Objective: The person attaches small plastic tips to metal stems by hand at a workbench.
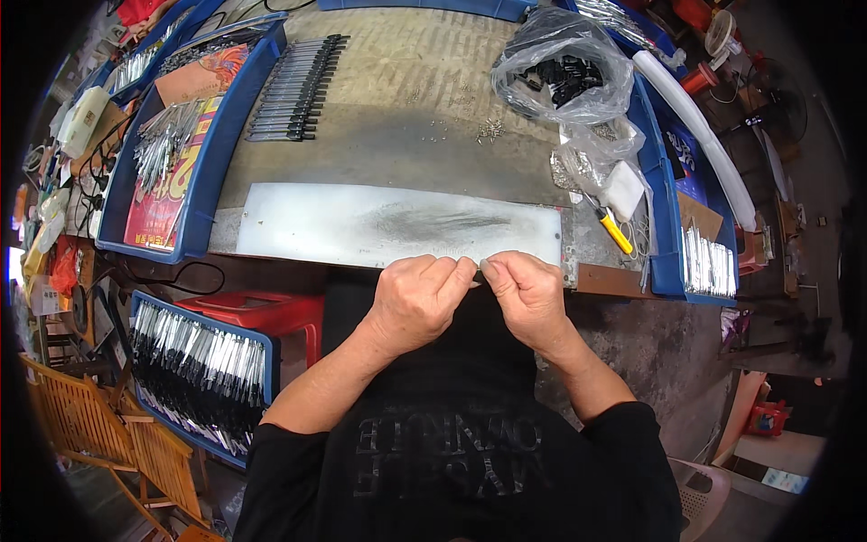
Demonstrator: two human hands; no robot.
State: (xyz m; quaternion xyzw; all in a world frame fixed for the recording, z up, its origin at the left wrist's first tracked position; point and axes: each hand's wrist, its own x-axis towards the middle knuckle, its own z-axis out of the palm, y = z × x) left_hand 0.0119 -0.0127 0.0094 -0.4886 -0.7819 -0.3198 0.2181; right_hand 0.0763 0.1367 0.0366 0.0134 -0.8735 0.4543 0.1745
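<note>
My left hand (420, 298) and my right hand (528, 294) meet at the front edge of the table, thumbs and forefingers pinched close together. Whatever lies between the fingertips is tiny and mostly covered, so its kind does not show. Just behind the hands lies a long white board (316, 221) with dark smudges across its middle. Farther back, small metal pieces (490, 130) are scattered on the worn tabletop (406, 63). Several clear pens with black parts (298, 86) lie side by side in a row at the far left.
A plastic bag of black parts (564, 77) stands back right, near a yellow-handled tool (614, 230). Blue trays flank the table: left (203, 172), right (666, 244). A pen-filled crate (194, 375) and a red stool (262, 310) are lower left.
</note>
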